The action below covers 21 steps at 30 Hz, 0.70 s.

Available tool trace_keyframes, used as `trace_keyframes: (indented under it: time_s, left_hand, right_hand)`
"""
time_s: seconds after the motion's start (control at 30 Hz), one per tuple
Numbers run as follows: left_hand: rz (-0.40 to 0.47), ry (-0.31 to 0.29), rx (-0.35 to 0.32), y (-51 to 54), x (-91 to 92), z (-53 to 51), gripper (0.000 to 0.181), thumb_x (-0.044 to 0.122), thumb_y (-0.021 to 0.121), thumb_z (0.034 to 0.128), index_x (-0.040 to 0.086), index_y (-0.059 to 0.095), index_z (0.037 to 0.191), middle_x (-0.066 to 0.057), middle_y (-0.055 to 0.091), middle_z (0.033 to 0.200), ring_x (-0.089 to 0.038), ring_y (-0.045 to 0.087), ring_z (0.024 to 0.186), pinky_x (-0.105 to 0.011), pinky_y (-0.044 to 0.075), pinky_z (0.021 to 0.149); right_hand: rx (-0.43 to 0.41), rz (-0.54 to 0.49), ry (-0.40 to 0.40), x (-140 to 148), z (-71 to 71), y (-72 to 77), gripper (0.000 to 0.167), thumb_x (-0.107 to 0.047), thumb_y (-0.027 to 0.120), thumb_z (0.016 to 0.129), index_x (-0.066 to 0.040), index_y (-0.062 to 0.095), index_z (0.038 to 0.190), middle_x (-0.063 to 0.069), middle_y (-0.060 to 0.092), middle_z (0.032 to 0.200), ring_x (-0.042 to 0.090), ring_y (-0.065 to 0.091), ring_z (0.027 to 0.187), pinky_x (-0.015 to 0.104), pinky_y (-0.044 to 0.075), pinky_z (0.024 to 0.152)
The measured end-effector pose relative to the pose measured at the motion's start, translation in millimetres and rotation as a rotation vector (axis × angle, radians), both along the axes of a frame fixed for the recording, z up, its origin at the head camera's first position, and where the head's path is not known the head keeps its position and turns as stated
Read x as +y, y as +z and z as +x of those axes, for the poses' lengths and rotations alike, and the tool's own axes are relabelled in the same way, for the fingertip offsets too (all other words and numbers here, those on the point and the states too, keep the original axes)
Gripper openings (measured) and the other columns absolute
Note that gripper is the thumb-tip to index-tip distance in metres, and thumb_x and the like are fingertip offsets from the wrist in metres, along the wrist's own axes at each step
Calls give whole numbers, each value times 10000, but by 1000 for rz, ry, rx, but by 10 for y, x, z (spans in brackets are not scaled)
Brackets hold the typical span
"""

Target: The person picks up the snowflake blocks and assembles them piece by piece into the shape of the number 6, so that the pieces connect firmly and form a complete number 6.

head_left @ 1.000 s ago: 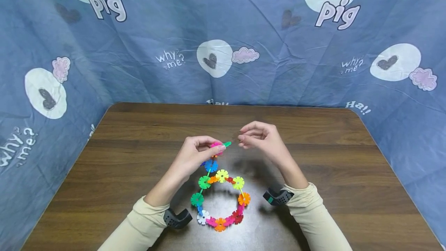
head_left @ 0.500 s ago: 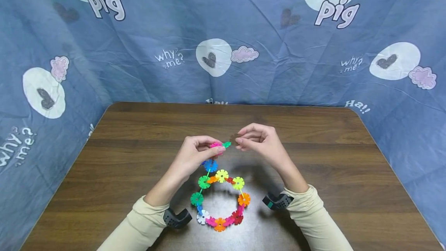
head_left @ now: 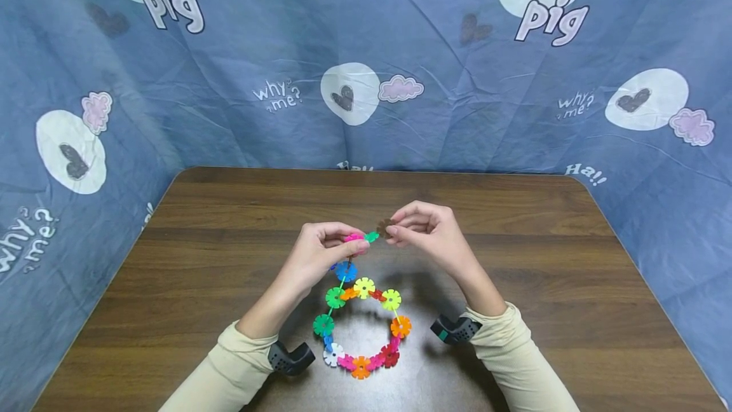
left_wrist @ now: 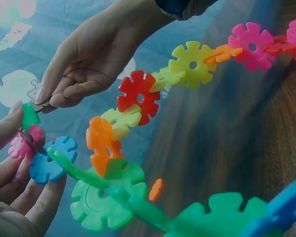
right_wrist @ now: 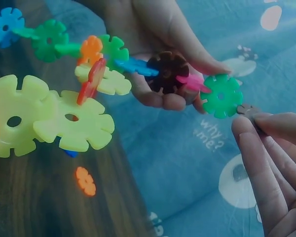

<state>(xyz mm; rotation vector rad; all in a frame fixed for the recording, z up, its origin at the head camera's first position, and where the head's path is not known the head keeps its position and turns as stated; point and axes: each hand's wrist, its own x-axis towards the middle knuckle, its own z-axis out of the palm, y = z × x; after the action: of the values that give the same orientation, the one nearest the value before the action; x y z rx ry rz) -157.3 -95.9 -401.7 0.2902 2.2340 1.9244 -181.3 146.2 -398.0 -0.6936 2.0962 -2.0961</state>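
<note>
My left hand (head_left: 320,250) pinches the end of a chain of flower-shaped plastic discs, at a pink disc (head_left: 354,238). A green disc (right_wrist: 222,96) sticks out beyond its thumb. Thumb and fingers of my right hand (head_left: 431,231) pinch a brown flower disc (head_left: 385,229), its edge meeting or almost meeting the green one. From the left hand the chain runs down through a dark brown disc (right_wrist: 166,72) and a blue disc (head_left: 345,271) to a ring of linked discs, among them a yellow disc (head_left: 364,288) and a white disc (head_left: 333,356).
A brown wooden table (head_left: 543,259) lies beneath, with a printed blue cloth (head_left: 366,138) hanging behind and at both sides. Each forearm bears a black wrist device (head_left: 291,358). A small orange disc (right_wrist: 86,181) shows apart from the chain in both wrist views.
My right hand has shifted slightly left, bringing the brown disc up to the green one. The brown disc shows more of its face now. The left hand has hardly moved.
</note>
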Motion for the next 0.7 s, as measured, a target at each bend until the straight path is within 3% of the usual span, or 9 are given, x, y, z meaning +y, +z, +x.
trace_keyframes:
  time_s: [0.27, 0.37, 0.5, 0.7]
  left_hand:
    - [9, -8, 10, -4, -1, -4, 261, 180, 789, 927, -17, 767, 1098, -162, 801, 997, -134, 780, 838, -364, 643, 837]
    - [10, -3, 11, -13, 0, -5, 261, 172, 792, 923, -22, 771, 1096, -165, 802, 988, -134, 780, 832, -347, 643, 830]
    - [7, -3, 11, -19, 7, -5, 251, 151, 808, 904, -27, 778, 1079, -162, 803, 968, -133, 776, 814, -336, 643, 820]
    - [7, -9, 7, -18, 4, -15, 235, 128, 809, 899, -30, 780, 1070, -163, 802, 961, -129, 773, 798, -418, 642, 842]
  right_hand:
    - [0, 51, 8, -10, 10, 4, 148, 50, 713, 917, 120, 668, 1039, 281, 767, 945, 227, 795, 768, 416, 652, 726]
    - [-6, 56, 14, -24, 18, 9, 135, 54, 709, 917, 127, 672, 1025, 336, 744, 976, 200, 794, 757, 436, 650, 723]
    - [-16, 47, 19, -40, 31, 9, 95, 76, 705, 910, 145, 677, 969, 367, 729, 995, 161, 786, 723, 439, 647, 701]
    - [-25, 29, 29, -75, 41, -4, 93, 80, 699, 916, 158, 671, 957, 390, 715, 1013, 164, 783, 716, 392, 651, 681]
